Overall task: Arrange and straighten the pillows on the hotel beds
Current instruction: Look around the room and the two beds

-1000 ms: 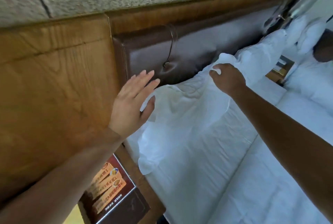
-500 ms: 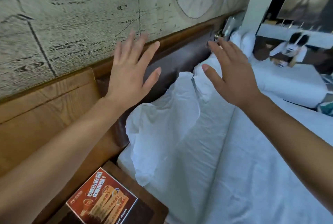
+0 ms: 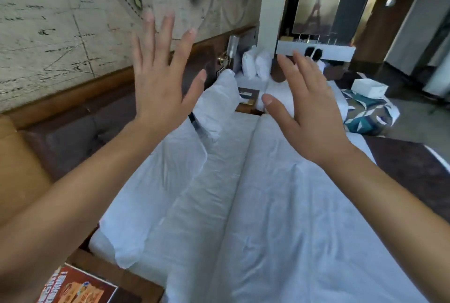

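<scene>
Two white pillows lean against the brown padded headboard (image 3: 73, 137) of the near bed: the near pillow (image 3: 155, 195) below my left forearm, the far pillow (image 3: 216, 105) beyond it. My left hand (image 3: 163, 78) is raised above them, fingers spread, holding nothing. My right hand (image 3: 306, 110) hovers over the white duvet (image 3: 292, 217), also spread and empty. Two more white pillows (image 3: 257, 64) stand upright on the far bed.
A wooden nightstand with a printed card (image 3: 80, 288) is at the lower left. Another nightstand (image 3: 248, 100) sits between the beds. A patterned cushion (image 3: 367, 112) and a white box (image 3: 369, 87) lie to the right. A person is seated in the background (image 3: 314, 56).
My right hand let go of the pillow and both hands rose off the bed with fingers spread. The view swung up and along the bed toward the room.
</scene>
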Demonstrator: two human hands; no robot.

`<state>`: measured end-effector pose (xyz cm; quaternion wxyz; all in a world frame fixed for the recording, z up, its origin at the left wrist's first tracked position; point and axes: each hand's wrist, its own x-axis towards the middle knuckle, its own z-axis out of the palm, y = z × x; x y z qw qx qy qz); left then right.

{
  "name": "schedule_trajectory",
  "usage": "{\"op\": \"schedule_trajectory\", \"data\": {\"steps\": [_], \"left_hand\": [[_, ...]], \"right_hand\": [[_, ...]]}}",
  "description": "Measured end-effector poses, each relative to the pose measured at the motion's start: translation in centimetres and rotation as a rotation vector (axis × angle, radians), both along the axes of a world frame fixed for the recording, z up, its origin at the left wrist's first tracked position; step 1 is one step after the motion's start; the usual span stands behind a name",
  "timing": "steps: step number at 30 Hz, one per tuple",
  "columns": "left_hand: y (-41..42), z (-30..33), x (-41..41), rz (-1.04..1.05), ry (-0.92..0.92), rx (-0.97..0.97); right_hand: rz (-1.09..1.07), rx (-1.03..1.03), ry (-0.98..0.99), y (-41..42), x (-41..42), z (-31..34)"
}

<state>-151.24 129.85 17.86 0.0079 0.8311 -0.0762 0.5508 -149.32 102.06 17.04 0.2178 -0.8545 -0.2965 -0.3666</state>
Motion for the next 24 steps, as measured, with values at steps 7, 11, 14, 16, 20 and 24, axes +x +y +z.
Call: {"op": "schedule_trajectory", "data": {"steps": [7,11,14,16,20,24], "left_hand": [[-16.0,-1.5,3.2,-0.184,-0.007,-0.044],[-23.3,-2.4,4.9,-0.313,0.039,-0.045],[-27.9,-2.4,6.3,-0.422,0.08,-0.033],[-30.7,-2.3,7.1,-0.51,0.106,-0.032],[-35.4,-2.3,8.9,-0.665,0.153,-0.007],[-38.7,-2.3,11.2,-0.798,0.214,0.004]], "right_hand": [[-0.223,-0.016,-0.105,-16.4,-3.3,1.3],[-0.422,-0.073,-0.086,-24.0,-5.5,1.0],[-0.549,-0.071,-0.057,-28.1,-7.2,0.9],[-0.619,-0.052,-0.049,-30.3,-8.1,0.7],[-0.777,-0.051,-0.021,-33.4,-9.8,0.2],[-0.923,-0.082,0.023,-34.8,-11.5,0.3]]}}
